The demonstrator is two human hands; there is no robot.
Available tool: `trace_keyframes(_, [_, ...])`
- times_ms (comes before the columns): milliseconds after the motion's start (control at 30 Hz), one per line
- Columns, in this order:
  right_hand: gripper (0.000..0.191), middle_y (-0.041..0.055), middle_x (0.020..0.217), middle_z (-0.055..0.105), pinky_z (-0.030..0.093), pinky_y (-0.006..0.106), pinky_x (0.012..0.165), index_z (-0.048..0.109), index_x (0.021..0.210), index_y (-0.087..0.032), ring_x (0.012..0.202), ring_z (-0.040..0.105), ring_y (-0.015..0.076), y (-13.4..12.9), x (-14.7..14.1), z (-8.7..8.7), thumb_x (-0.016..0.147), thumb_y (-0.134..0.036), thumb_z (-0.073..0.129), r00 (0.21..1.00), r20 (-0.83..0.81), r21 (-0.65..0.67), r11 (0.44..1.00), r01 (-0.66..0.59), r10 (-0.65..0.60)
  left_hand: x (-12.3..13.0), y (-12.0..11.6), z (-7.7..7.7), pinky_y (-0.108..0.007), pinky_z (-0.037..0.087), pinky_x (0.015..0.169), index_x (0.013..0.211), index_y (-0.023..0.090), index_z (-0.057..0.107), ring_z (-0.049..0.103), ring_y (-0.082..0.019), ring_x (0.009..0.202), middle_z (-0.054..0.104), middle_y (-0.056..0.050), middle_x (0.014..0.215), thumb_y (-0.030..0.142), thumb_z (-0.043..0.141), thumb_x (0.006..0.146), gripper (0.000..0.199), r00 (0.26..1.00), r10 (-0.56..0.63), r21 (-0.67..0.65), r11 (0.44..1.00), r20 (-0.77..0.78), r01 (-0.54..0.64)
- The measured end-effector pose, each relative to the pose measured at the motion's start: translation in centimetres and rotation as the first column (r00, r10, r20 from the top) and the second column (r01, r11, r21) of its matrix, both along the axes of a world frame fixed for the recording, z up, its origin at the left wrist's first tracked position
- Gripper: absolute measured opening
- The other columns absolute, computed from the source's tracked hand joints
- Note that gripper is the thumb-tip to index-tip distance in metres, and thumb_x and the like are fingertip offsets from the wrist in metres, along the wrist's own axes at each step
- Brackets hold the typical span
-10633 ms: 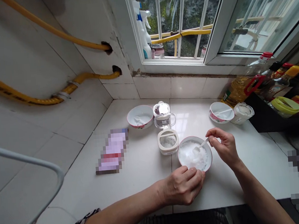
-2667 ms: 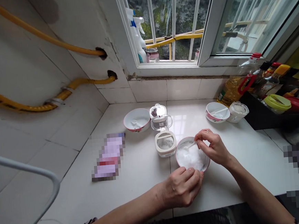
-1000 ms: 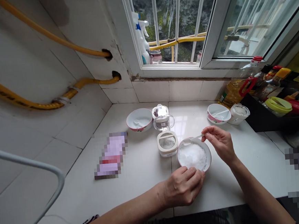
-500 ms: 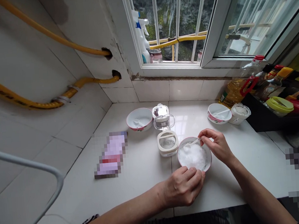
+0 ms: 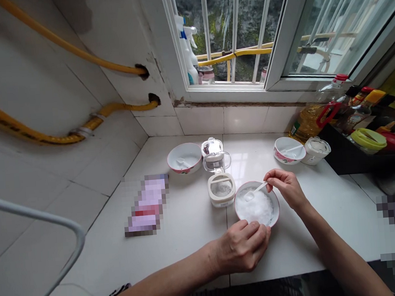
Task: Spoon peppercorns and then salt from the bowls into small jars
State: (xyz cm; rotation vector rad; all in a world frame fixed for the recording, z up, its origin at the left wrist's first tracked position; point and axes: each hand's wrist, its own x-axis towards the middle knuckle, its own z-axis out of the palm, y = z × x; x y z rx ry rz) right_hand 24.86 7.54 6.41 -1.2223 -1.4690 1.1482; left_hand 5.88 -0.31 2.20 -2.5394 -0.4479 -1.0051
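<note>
A bowl [image 5: 275, 214] of white granules stands on the white counter, its near rim gripped by my left hand [image 5: 244, 246]. My right hand [image 5: 285, 186] pinches the handle end of a white spoon [image 5: 260, 187], whose tip is over the granules at the bowl's upper left. Touching or nearly touching the bowl's left side is an open clear jar [image 5: 221, 189] with its lid raised. Behind it stands a second small jar [image 5: 213, 153].
A bowl with a spoon [image 5: 184, 169] sits back left, near a blurred purple packet [image 5: 149, 204]. Back right are a flowered bowl [image 5: 289, 159], a lidded jar [image 5: 316, 151], an oil bottle [image 5: 309, 118] and a black rack [image 5: 341, 155] of condiments.
My right hand has shifted slightly right, and the spoon's bowl now shows more clearly above the granules. My left hand has stayed on the rim.
</note>
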Motion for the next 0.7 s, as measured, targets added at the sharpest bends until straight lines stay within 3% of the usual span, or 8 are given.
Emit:
trace_keyframes(367, [0.012, -0.0014, 0.053, 0.061, 0.046, 0.030, 0.060, 0.065, 0.066, -0.019, 0.054, 0.056, 0.0154, -0.22, -0.16, 0.00, 0.073, -0.027, 0.059, 0.995, 0.089, 0.072, 0.996, 0.043, -0.050, 0.09, 0.01, 0.06, -0.026, 0.044, 0.049, 0.098, 0.001, 0.067, 0.056, -0.014, 0.069, 0.060, -0.007, 0.078, 0.007, 0.053, 0.092, 0.017, 1.000, -0.002, 0.005, 1.000, 0.014, 0.002])
trace_keyframes(700, [0.010, -0.0021, 0.049, 0.060, 0.043, 0.030, 0.061, 0.067, 0.065, -0.018, 0.052, 0.052, 0.0140, 0.20, 0.12, -0.07, 0.068, -0.028, 0.064, 0.996, -0.093, -0.072, 0.997, 0.006, -0.013, 0.02, 0.04, 0.20, -0.025, 0.044, 0.049, 0.098, 0.001, 0.067, 0.057, -0.014, 0.069, 0.059, -0.006, 0.077, 0.007, 0.055, 0.092, 0.015, 1.000, -0.006, 0.005, 1.000, 0.008, 0.006])
